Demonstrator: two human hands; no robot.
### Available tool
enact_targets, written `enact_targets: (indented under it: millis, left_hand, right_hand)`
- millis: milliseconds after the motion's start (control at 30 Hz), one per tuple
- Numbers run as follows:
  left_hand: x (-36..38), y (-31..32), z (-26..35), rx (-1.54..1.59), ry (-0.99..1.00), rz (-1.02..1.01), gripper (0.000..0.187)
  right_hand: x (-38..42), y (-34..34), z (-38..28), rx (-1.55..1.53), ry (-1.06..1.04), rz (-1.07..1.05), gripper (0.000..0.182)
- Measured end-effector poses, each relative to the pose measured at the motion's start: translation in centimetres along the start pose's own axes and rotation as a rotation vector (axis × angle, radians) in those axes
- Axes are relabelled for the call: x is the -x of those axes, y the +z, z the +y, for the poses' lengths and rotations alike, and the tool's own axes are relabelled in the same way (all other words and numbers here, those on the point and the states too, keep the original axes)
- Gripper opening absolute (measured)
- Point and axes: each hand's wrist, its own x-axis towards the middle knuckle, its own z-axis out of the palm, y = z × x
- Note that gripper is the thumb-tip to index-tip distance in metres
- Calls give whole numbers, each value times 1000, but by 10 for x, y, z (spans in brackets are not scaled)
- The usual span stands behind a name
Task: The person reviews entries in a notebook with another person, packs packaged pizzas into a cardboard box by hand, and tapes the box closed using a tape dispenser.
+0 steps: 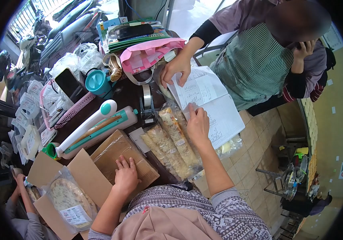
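Dark table under a taped cardboard box, clear-bagged rolls, tape dispenser, teal-and-white sealer and pink basket

Handwriting in the open white-paged paper notebook: too small on my remote feed. Can't read print on white rectangular label either. Green-striped-apron person: head blurred. Grey-sleeved person, lower left: cut off.
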Motion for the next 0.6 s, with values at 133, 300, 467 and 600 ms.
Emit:
enact_targets:
  millis: [133, 300, 467, 600]
  left_hand:
    - [-1, 2, -1, -15, 7, 9, 96]
    - [-2, 2, -2, -32, 15, -3, 98]
    - [-1, 0, -1, -42, 16, -8, 98]
    - [-1, 0, -1, -48, 15, -5, 98]
  right_hand:
    - [-4, 0, -2, 16, 9, -21, 43]
    - [4, -16, -19, -19, -51, 52, 44]
    - [40, -21, -50, -229, -152, -3, 43]
    - [72, -11, -68, -303, -283, -64, 41]
